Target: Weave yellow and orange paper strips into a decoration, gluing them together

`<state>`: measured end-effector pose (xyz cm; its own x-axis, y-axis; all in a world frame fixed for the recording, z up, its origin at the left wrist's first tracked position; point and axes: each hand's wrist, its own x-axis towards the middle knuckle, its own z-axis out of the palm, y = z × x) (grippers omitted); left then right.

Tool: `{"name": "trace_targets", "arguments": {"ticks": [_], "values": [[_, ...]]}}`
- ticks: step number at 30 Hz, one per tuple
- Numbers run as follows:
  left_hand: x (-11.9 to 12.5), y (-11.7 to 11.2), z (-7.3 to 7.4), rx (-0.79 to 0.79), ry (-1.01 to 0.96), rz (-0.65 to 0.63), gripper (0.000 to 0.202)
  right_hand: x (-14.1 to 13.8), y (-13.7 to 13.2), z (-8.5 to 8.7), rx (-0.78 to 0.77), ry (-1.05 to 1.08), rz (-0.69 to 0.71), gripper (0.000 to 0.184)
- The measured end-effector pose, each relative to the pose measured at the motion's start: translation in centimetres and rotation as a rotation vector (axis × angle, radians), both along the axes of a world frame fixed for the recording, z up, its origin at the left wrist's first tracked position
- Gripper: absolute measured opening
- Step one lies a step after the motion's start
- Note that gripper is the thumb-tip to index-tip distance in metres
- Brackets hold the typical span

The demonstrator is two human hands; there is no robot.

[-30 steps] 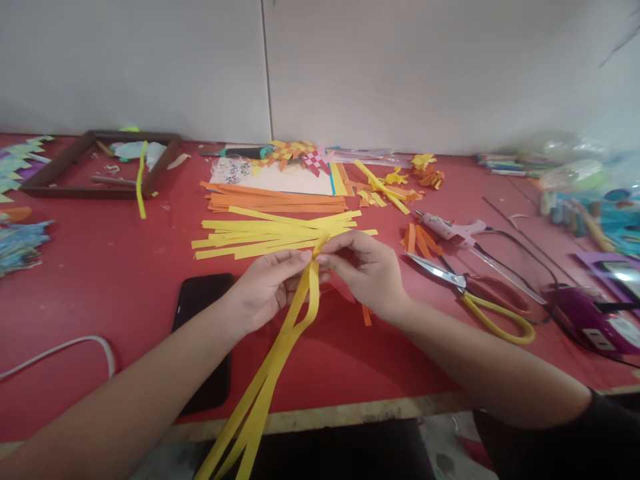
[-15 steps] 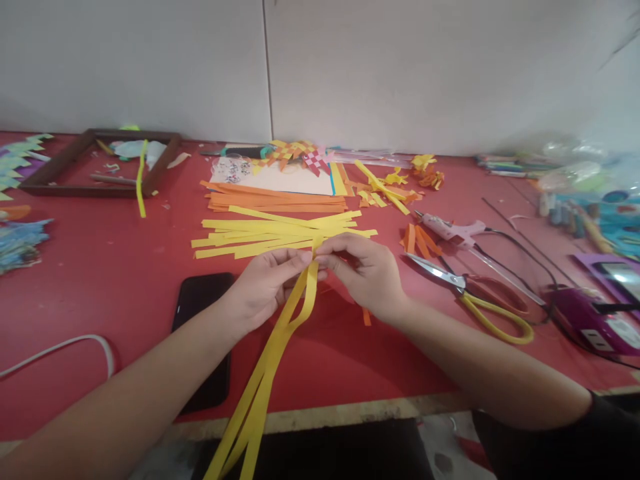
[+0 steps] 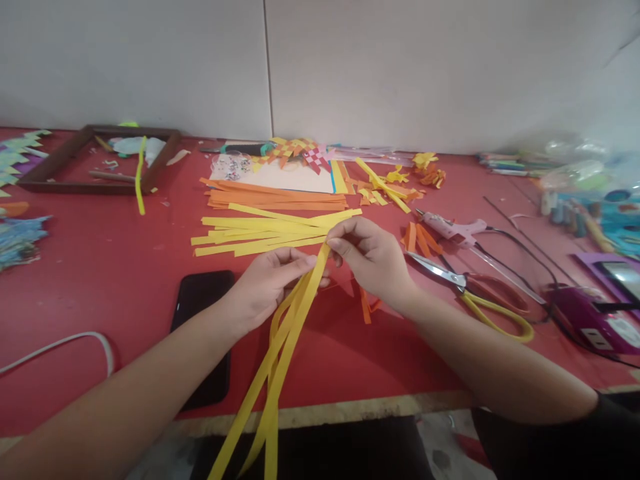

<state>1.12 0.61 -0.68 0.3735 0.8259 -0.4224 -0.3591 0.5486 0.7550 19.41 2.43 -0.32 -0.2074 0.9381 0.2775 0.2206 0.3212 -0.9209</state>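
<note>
The person stood at the near edge of the red table (image 3: 125, 267), both bare hands up on a bunch of long yellow paper strips (image 3: 287, 333). The left hand (image 3: 270, 280) had its fingers curled shut around the bunch just below the top. The right hand (image 3: 373, 260) had thumb and forefinger closed in a tight pinch on the upper end of one strip, with the other fingers (image 3: 350, 233) loosely bent. The strips ran from that pinch, near the middle of the table, down towards the person and hung limp over the near edge.

It looked to me like the top ends were being gathered and squared up between the two pinches. A next move, I judged, would call for a firm hold at the top, since such long, floppy paper would slide apart easily.

Just beyond the hands lay a loose pile of yellow strips (image 3: 265, 230), and farther back a stack of orange strips (image 3: 275, 198) and a small woven paper piece (image 3: 300, 153). To the right lay scissors (image 3: 475, 293) with yellow handles and a pink glue gun (image 3: 453, 230). A black phone (image 3: 200, 313) lay flat on the left beside the left forearm, and a wooden frame (image 3: 55, 167) sat at the far left.
</note>
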Motion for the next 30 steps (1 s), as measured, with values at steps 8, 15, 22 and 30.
{"name": "trace_targets", "arguments": {"ticks": [8,15,22,30], "values": [[-0.12,0.07,0.26,-0.062,-0.121,-0.042,0.023,-0.32,-0.68,0.62,-0.072,0.067,0.063,0.015],[-0.25,0.09,-0.15,-0.042,-0.142,-0.038,0.028,-0.4,-0.59,0.43,-0.07,0.077,0.076,0.014],[-0.22,0.14,-0.12,-0.041,-0.169,-0.024,0.029,-0.21,-0.85,0.2,0.054,0.123,0.127,0.02],[-0.19,0.09,-0.15,-0.002,-0.18,-0.014,0.03,-0.24,-0.85,-0.25,0.449,-0.143,0.012,0.011]]}}
